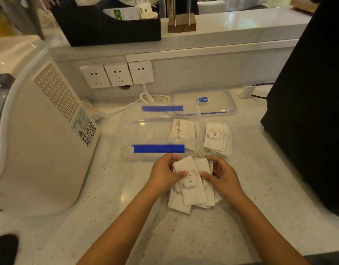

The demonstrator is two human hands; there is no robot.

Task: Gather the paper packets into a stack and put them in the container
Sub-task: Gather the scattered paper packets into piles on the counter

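Several white paper packets (191, 190) printed with "love" sit fanned in a loose bunch just above the counter, near me. My left hand (164, 174) grips their left edge and my right hand (222, 175) grips their right edge, thumbs on top. Just behind them stands a clear plastic container (143, 131) with blue clips on its front and back rims. A few packets (184, 130) lie inside its right end. Another pile of packets (218, 139) rests on the counter to the container's right.
The clear lid (204, 102) lies behind the container. A large white appliance (36, 119) fills the left side. A black machine (310, 104) stands on the right. Wall sockets (117, 74) and a white cable (147, 96) are at the back.
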